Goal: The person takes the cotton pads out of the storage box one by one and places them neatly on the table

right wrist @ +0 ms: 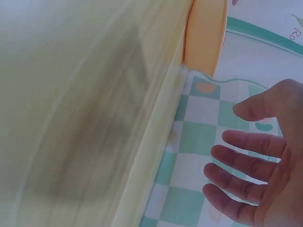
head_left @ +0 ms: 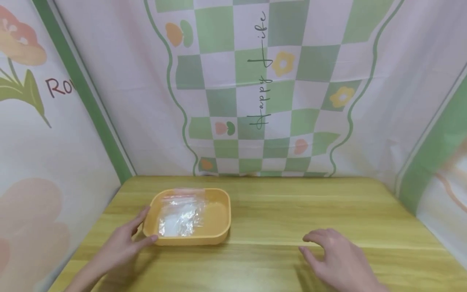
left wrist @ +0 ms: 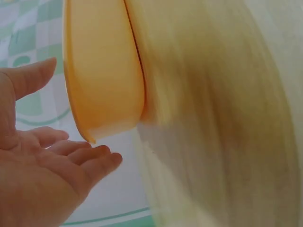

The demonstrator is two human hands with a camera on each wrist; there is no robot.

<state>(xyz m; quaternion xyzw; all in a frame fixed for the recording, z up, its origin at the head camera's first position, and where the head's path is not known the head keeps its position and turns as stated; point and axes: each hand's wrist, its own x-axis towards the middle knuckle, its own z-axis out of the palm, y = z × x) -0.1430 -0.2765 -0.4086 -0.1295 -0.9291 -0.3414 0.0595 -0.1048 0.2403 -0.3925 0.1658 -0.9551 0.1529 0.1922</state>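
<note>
A yellow rectangular plastic tray with rounded corners sits on the left half of the table. Inside it lie clear zip bags with a reddish strip along the top, stacked toward the tray's left side. My left hand is at the tray's left end, thumb near the front corner and fingers by the side wall. In the left wrist view that hand has its fingers spread right at the tray's rim. Over the right part of the table, my right hand hovers with loosely bent fingers and nothing in them.
The wood-grain table runs back to a curtain with a green and white check print. Printed cloth also hangs at the left side and the right side.
</note>
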